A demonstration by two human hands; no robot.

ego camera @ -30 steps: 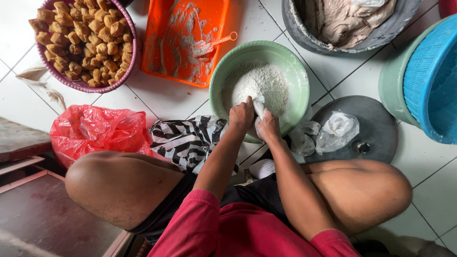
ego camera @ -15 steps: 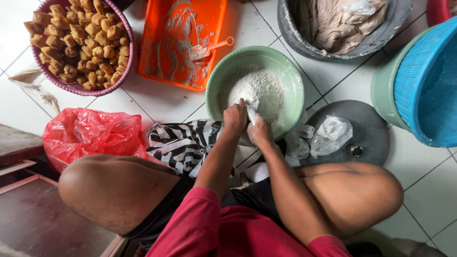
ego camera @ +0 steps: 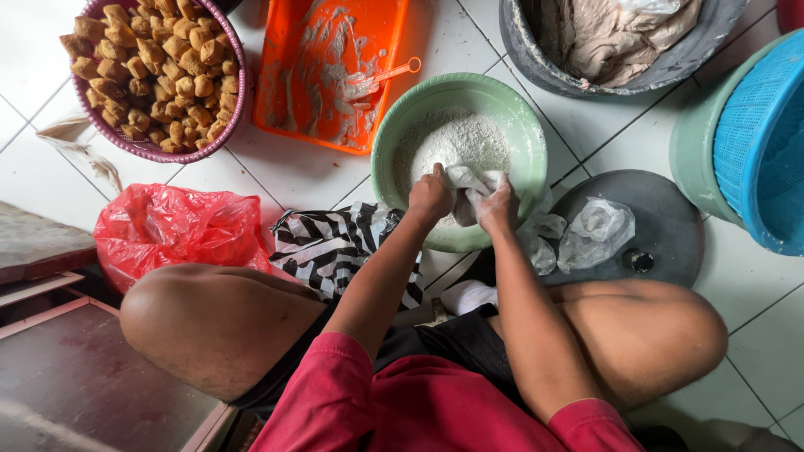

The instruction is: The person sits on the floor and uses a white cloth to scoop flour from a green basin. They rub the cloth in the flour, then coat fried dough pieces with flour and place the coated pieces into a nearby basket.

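Observation:
A green bowl (ego camera: pixel 512 105) on the tiled floor holds a heap of white flour (ego camera: pixel 452 142). Over its near rim, my left hand (ego camera: pixel 430 196) and my right hand (ego camera: pixel 499 208) both grip a small clear plastic bag (ego camera: pixel 469 182) dusted with flour. The bag hangs between the two hands, just above the flour. My knees are spread to either side below the bowl.
A purple basket of fried tofu puffs (ego camera: pixel 155 67) sits at top left beside an orange tray (ego camera: pixel 331 71) smeared with batter. A red plastic bag (ego camera: pixel 172 230), a striped bag (ego camera: pixel 335 247), a grey lid with crumpled plastic (ego camera: pixel 624 230), a grey tub (ego camera: pixel 620 42) and blue basket (ego camera: pixel 766 138) surround me.
Both hands have drawn back from the flour heap toward the bowl's near rim, with the plastic bag now showing between them.

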